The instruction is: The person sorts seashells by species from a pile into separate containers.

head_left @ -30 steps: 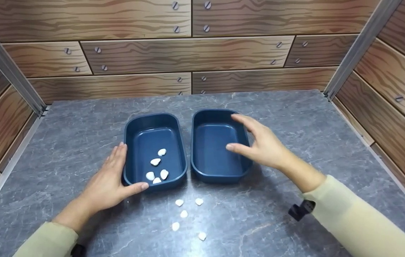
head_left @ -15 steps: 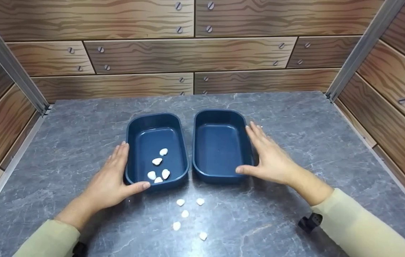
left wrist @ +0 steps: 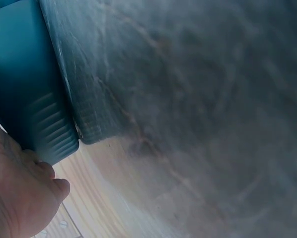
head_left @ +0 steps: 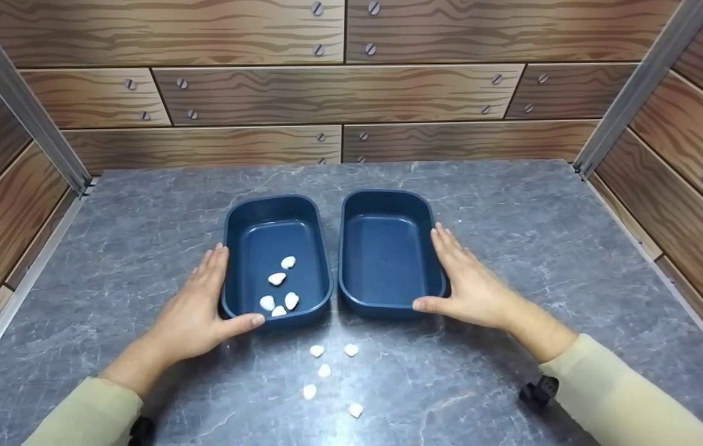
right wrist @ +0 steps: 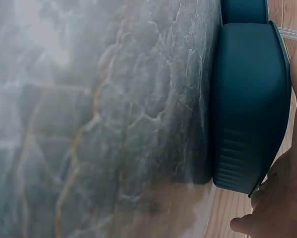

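Two blue rectangular bins stand side by side on the grey marbled table. In the left bin (head_left: 274, 238) lie several small white heart-shaped pieces (head_left: 277, 279), mostly toward its near end. My left hand (head_left: 193, 316) rests against that bin's left side with straight fingers, its thumb on the near rim. Nothing is seen inside the right bin (head_left: 382, 260). Along its right side lie the extended fingers of my right hand (head_left: 475, 288), the thumb at its near right corner. Both wrist views show the ribbed outer bin walls beside the hands, partly cut off by the frame.
Several more white heart-shaped pieces (head_left: 324, 370) lie scattered on the table (head_left: 487, 384) in front of the bins. Wood-patterned panels (head_left: 339, 93) wall the table at the back and both sides. Metal posts (head_left: 648, 87) stand at the back corners.
My right hand has come down and nearer from over the right bin's far right rim to its right side. My left hand stays at the left bin. The pieces lie as before.
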The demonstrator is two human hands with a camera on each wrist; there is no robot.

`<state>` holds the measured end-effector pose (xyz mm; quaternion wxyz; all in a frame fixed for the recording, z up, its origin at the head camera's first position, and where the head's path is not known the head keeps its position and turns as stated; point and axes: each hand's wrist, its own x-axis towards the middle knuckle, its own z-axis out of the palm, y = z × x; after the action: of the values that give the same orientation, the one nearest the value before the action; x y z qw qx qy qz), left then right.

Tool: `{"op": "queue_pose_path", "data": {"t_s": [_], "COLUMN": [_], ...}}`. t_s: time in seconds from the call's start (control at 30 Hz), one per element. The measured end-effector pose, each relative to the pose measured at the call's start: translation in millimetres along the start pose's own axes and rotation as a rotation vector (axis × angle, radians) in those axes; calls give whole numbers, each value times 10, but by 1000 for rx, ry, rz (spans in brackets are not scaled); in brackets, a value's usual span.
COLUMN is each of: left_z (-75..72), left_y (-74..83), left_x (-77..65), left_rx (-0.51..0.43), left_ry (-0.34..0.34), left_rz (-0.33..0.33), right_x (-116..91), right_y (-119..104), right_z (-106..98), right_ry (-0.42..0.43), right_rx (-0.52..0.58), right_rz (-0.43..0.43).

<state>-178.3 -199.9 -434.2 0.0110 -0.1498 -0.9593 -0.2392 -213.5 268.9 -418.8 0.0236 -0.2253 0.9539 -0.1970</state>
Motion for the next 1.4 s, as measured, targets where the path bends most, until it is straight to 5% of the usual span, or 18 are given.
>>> {"op": "queue_pose_path", "data": {"t_s": [0.63, 0.97, 1.13, 1.4], "left_z": [-28, -159, -260, -243], "left_y": [21, 195, 464, 844], "left_x": [5, -33, -122, -346], "left_rx": [-1, 6, 29, -15], "left_ry": [-5, 24, 73, 93], "left_rz": [16, 46, 152, 439], "right_x": [-6, -1, -3, -8], "right_y": [3, 7, 7, -1], "right_z": [2, 11, 17, 4], "right_ry": [-2, -8, -11, -12], "right_rx": [16, 20, 20, 34], "right_rz": [-14, -12, -10, -1]}}
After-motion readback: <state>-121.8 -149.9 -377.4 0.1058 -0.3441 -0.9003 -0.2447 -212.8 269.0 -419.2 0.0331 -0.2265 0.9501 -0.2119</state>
